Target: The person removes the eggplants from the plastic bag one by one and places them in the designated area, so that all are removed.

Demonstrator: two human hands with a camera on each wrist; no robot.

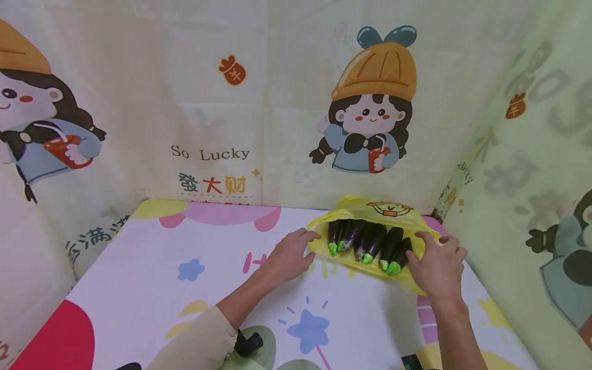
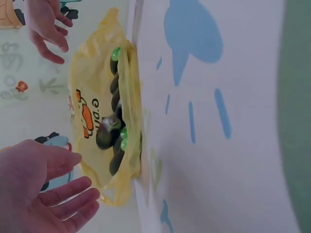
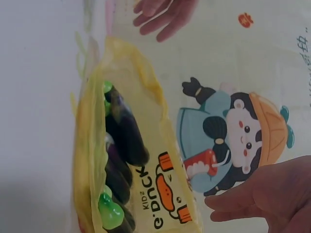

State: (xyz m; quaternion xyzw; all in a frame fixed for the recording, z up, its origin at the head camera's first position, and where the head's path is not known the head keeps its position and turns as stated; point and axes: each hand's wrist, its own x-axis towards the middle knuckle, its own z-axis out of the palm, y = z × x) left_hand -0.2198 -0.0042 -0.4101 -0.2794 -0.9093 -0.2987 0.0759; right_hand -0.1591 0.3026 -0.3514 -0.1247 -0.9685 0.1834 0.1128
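Note:
A yellow plastic bag [image 1: 353, 206] with a printed duck logo lies at the far side of the table, its mouth facing me. Inside it several dark purple eggplants [image 1: 376, 241] with bright green stem ends lie side by side. My left hand [image 1: 290, 253] is at the bag's left edge, fingers spread and loosely bent; the left wrist view shows this hand [image 2: 60, 194] holding nothing. Over on the bag's right edge is my right hand [image 1: 438, 264], fingers relaxed and parted. In the right wrist view that hand [image 3: 269, 199] appears beside the bag, gripping nothing.
A tabletop [image 1: 222, 236] with printed pastel shapes spreads toward me. Cream cloth walls [image 1: 287, 103] with cartoon figures stand behind it and on both sides. A black device [image 1: 248, 343] sits by my left sleeve, and another dark piece [image 1: 411, 362] by my right forearm.

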